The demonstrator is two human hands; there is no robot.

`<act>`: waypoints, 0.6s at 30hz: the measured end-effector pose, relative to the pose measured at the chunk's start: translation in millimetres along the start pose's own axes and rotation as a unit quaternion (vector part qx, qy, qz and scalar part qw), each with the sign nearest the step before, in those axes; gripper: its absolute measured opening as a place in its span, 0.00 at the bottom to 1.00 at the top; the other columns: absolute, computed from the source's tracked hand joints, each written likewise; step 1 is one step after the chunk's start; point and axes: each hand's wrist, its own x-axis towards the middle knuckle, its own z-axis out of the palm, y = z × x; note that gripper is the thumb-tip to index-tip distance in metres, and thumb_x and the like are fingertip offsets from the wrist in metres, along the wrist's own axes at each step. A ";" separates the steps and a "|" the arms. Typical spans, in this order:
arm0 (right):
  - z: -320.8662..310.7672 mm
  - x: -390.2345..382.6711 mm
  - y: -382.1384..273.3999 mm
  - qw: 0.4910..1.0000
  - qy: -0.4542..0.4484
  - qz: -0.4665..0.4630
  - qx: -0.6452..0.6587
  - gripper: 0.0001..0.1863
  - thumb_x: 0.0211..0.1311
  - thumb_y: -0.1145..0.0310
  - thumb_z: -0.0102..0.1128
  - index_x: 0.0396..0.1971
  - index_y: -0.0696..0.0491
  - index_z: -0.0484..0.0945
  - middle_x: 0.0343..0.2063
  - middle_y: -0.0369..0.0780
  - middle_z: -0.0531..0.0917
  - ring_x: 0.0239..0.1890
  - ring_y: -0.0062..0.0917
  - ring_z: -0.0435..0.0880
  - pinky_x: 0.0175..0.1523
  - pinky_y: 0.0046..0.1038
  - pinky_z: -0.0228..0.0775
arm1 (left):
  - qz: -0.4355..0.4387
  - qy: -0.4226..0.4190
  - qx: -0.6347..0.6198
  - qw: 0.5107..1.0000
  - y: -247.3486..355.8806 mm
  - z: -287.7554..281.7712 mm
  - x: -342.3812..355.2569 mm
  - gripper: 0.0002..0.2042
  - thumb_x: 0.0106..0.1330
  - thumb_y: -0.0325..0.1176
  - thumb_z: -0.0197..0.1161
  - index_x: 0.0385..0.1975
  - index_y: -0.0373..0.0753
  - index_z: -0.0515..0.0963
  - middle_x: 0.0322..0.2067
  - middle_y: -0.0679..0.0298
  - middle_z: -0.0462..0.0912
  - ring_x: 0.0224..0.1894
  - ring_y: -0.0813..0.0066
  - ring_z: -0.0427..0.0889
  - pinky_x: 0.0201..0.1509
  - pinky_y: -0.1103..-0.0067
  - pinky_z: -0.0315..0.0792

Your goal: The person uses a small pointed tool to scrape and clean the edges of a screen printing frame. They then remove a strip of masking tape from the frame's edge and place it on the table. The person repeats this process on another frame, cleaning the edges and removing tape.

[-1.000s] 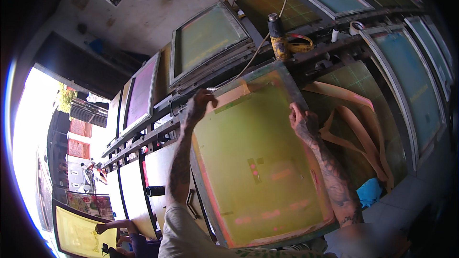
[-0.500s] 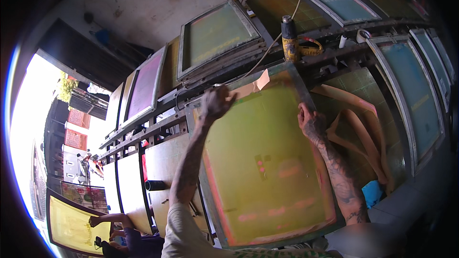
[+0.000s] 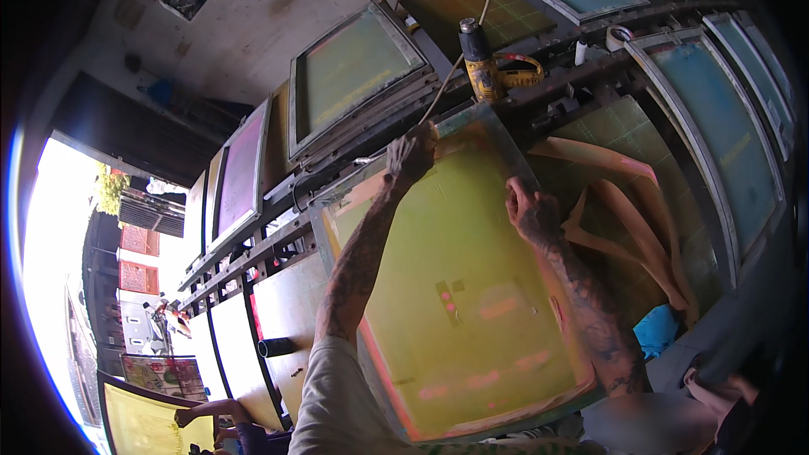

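A large printing screen [image 3: 472,286] with yellow-green mesh and pink marks stands tilted in front of me, its metal frame resting against a rack. My left hand [image 3: 410,154] grips the frame's top edge near the upper left corner. My right hand [image 3: 531,212] holds the right side of the frame, a little below the top. Both forearms reach up from the lower edge across the mesh.
More framed screens [image 3: 354,76] sit on a metal rack [image 3: 278,219] behind and to the right. A yellow power tool [image 3: 480,67] with a cord lies on the rack top. Another person's hand [image 3: 190,414] holds a yellow screen at lower left. Blue cloth [image 3: 657,329] lies at right.
My left hand has slid along the top edge of the frame toward the right. The screen and my right hand have shifted slightly with the view.
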 end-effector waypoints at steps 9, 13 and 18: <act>-13.4 13.0 -25.0 0.994 -0.070 0.023 0.083 0.10 0.61 0.71 0.61 0.41 0.48 0.74 0.21 0.39 0.81 0.25 0.37 0.85 0.29 0.37 0.74 | 0.011 0.111 -0.032 0.993 -46.3 10.0 -34.7 0.08 0.67 0.38 0.59 0.37 0.42 0.77 0.36 0.57 0.79 0.42 0.51 0.82 0.41 0.60 0.75; -28.7 30.6 -10.8 0.988 -0.104 0.060 0.095 0.08 0.63 0.69 0.62 0.41 0.50 0.75 0.21 0.41 0.81 0.24 0.37 0.84 0.30 0.35 0.73 | -0.087 0.111 -0.101 0.985 -30.4 43.3 -2.5 0.13 0.67 0.43 0.60 0.39 0.39 0.73 0.34 0.50 0.81 0.37 0.44 0.82 0.37 0.57 0.74; 20.9 89.5 -41.0 0.975 -0.163 0.007 0.148 0.12 0.65 0.67 0.62 0.47 0.51 0.78 0.26 0.47 0.84 0.31 0.41 0.86 0.35 0.38 0.75 | -0.175 0.120 -0.144 0.967 -32.1 27.8 -27.3 0.18 0.67 0.50 0.61 0.36 0.38 0.76 0.29 0.52 0.82 0.33 0.49 0.83 0.35 0.61 0.72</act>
